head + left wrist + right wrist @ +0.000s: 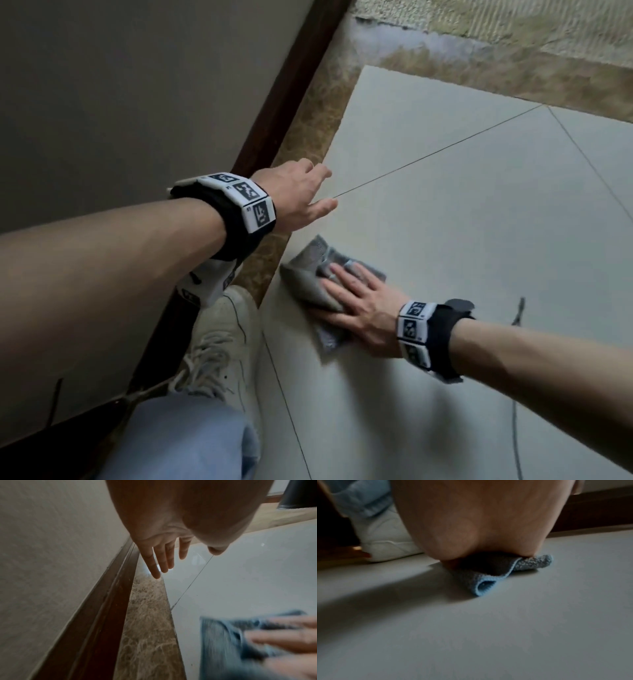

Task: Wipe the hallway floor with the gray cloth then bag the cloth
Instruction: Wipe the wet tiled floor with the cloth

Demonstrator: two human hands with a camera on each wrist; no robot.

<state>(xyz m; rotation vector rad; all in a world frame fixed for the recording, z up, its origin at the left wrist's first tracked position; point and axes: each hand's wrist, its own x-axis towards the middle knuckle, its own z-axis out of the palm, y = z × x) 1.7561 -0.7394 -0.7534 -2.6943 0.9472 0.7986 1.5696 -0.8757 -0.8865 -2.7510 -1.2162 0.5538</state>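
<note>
Our cloth [310, 274] lies crumpled on the pale floor [479, 219], just beside the brown border strip [308, 137] along the wall [102, 85]. Our right hand [356, 308] presses it flat, fingers straight and spread on top, gripping nothing. Our left hand [298, 195] hangs above the border with fingers relaxed and straight, holding nothing. We judge the wiping step is in hand; bagging is not yet begun, and no bag shows. Next we should sweep across the tile, keeping pressure even so the folds do not bunch up.
</note>
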